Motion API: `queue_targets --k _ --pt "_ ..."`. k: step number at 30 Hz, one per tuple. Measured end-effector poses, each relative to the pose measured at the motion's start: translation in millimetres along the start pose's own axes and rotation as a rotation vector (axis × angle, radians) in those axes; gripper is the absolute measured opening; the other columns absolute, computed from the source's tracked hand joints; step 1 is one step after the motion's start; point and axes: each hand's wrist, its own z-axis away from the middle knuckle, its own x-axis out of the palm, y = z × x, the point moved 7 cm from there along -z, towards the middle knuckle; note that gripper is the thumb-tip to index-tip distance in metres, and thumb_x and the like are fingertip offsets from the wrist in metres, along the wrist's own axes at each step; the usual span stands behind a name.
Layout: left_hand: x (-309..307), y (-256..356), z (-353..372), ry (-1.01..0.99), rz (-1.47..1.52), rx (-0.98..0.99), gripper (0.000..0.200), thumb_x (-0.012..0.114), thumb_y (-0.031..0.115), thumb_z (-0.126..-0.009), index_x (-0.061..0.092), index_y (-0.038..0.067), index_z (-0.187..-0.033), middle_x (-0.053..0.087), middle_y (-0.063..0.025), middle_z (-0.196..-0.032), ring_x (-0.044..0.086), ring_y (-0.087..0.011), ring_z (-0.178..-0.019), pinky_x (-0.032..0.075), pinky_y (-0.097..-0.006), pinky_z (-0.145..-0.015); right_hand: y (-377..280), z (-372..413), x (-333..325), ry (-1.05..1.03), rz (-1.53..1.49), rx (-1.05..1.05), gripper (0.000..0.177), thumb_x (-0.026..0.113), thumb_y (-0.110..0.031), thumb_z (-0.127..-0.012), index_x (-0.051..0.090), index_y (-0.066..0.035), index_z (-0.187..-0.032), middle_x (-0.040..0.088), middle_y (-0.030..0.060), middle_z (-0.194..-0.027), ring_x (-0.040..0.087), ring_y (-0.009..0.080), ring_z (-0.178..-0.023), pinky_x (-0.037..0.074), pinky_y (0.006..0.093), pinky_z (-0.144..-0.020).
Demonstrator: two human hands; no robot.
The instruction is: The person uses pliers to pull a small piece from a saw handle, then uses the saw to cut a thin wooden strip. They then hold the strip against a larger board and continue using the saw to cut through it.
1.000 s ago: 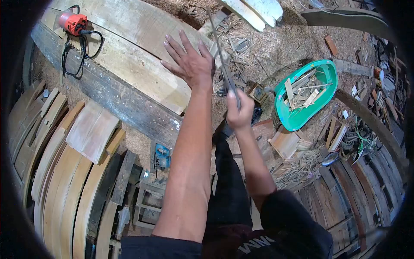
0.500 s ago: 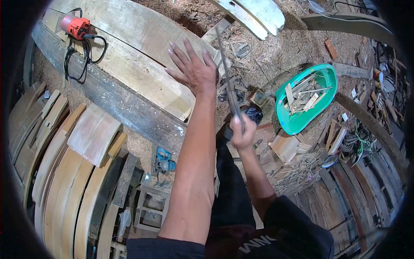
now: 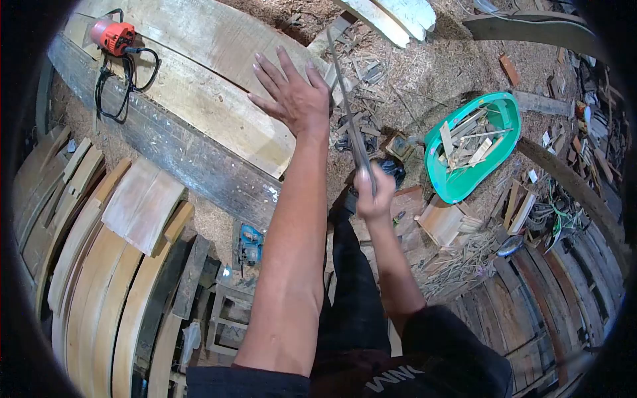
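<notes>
My left hand (image 3: pixel 298 99) lies with fingers spread on a wide pale plank (image 3: pixel 212 40), close to its right end. My right hand (image 3: pixel 375 198) is wrapped around the handle of a handsaw (image 3: pixel 352 129), seen nearly edge-on. Its long thin blade points away from me and runs along the plank's end, just right of my left hand. A second pale plank (image 3: pixel 219 109) lies alongside the first, with a dark gap between them. Both rest on a worn grey timber (image 3: pixel 179 152).
A red power tool (image 3: pixel 113 36) with a black cable sits on the planks at upper left. A green tub (image 3: pixel 434 174) of wood scraps stands at right. Blue power tool (image 3: pixel 250 244) lies below the timber. Curved boards (image 3: pixel 99 285) are stacked at lower left; sawdust and offcuts cover the floor.
The view has shifted slightly. The saw, still in my right hand, reaches a little farther forward along the plank's end. My left hand keeps its place on the plank.
</notes>
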Motion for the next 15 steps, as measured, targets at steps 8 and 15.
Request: queue_targets --k 8,15 --pt "-1.8 2.5 2.9 -0.035 -0.028 -0.004 0.063 0.047 0.042 -0.097 0.033 0.016 -0.152 0.018 -0.0175 -0.162 0.014 -0.0331 -0.151 0.006 -0.0677 -0.114 -16.5 -36.7 16.5 0.037 -0.042 -0.015 0.025 0.056 -0.021 -0.095 0.059 -0.001 -0.08 0.046 0.0001 -0.055 0.044 0.0074 -0.052 0.036 0.0276 -0.049" --pt "0.2 0.2 -1.3 -0.031 -0.021 -0.004 0.065 0.046 0.043 -0.097 0.03 0.017 -0.154 0.016 -0.0179 -0.162 0.013 -0.0334 -0.151 0.002 -0.0677 -0.114 -15.6 -37.2 14.1 0.005 -0.005 0.045 0.027 0.057 -0.021 -0.094 0.055 -0.001 -0.076 0.047 0.0025 -0.056 0.045 0.0087 -0.052 0.036 0.028 -0.049"
